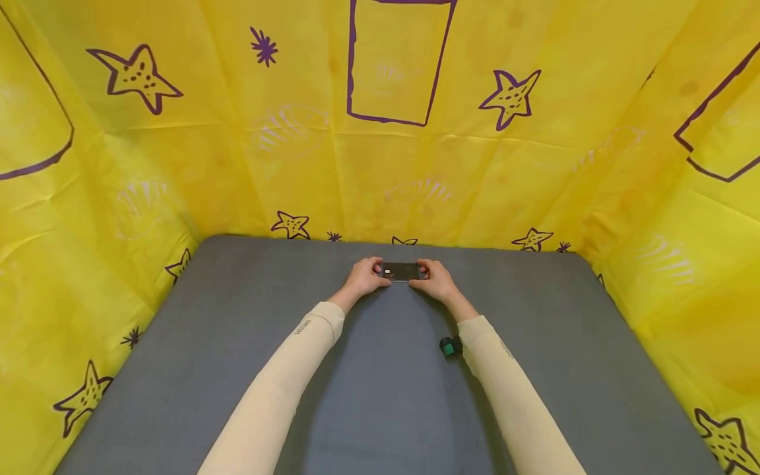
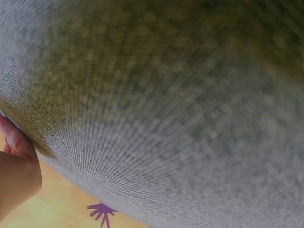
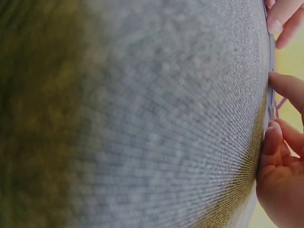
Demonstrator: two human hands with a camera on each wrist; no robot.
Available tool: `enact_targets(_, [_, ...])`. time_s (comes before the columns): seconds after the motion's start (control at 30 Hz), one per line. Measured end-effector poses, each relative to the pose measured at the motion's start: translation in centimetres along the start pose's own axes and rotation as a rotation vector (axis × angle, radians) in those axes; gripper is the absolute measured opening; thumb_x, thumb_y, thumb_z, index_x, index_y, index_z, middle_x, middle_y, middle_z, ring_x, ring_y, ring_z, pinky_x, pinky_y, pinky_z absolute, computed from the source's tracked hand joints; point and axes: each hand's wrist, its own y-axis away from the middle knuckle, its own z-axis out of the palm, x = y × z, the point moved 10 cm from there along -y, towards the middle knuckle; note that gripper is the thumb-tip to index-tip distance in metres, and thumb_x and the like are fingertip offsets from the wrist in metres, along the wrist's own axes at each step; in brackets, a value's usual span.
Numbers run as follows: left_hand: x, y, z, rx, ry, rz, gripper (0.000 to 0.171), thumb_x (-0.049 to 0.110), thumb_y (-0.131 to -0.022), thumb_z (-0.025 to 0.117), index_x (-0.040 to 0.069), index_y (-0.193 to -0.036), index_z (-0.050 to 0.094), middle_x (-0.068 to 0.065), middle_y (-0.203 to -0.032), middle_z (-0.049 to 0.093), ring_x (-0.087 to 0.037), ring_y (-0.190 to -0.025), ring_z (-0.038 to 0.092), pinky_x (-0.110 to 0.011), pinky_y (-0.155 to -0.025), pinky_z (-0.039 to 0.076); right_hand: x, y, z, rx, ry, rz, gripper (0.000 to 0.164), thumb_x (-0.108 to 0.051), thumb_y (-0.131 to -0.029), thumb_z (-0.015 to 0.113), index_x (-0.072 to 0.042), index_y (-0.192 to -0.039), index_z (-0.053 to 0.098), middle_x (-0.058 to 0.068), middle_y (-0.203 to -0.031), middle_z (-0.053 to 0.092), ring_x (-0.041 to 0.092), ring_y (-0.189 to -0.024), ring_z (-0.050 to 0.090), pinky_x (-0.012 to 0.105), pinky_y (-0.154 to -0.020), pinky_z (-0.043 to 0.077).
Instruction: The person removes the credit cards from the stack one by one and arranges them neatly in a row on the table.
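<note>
A dark VIP card (image 1: 400, 272) with a small light chip mark lies low over the far middle of the grey surface, its printed face toward the head camera. My left hand (image 1: 365, 275) pinches its left end between thumb and fingers. At the opposite end, my right hand (image 1: 435, 279) pinches it the same way. The right wrist view catches the card (image 3: 271, 61) nearly edge-on, with fingers of both hands along it. Only part of the left hand (image 2: 19, 166) enters the left wrist view, where the card cannot be made out.
A grey cloth-like tabletop (image 1: 392, 396) spreads beneath both arms. Yellow fabric (image 1: 368, 178) with purple starfish drawings encloses it at the back and sides. A small black and green device (image 1: 449, 348) sits at the right sleeve's cuff.
</note>
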Motion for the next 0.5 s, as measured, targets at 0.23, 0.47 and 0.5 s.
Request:
enact_targets(0.23, [-0.37,0.05,0.16,-0.014,-0.005,-0.010,0.059,0.022,-0.083,0.078,0.004,-0.135,0.056,-0.006,-0.100,0.059,-0.022,-0.090,0.054,-0.037,-0.083,0.044,0.09,-0.05,0.22,0.005,0.003,0.001,0.059,-0.021,-0.088,0.073,0.001,-0.137,0.049,0.015,-0.113,0.053,0.024,-0.085,0.046,0.036,-0.076,0.038])
enact_targets(0.47, [-0.47,-0.15,0.22,-0.008,-0.012,0.001,0.058,0.023,-0.083,0.078,0.006,-0.134,0.057,-0.005,-0.101,0.060,-0.021,-0.089,0.055,-0.036,-0.083,0.045,-0.19,0.15,-0.05,0.019,-0.007,-0.004,0.058,-0.020,-0.087,0.074,0.001,-0.136,0.050,0.015,-0.113,0.053,0.025,-0.087,0.046,0.037,-0.078,0.038])
enact_targets(0.5, [-0.46,-0.16,0.20,-0.007,-0.013,0.002,0.058,0.024,-0.083,0.078,0.006,-0.134,0.057,-0.005,-0.101,0.060,-0.020,-0.088,0.055,-0.035,-0.082,0.045,-0.18,0.15,-0.09,0.022,-0.009,-0.005,0.058,-0.019,-0.087,0.074,0.001,-0.136,0.050,0.016,-0.113,0.053,0.025,-0.087,0.046,0.038,-0.078,0.038])
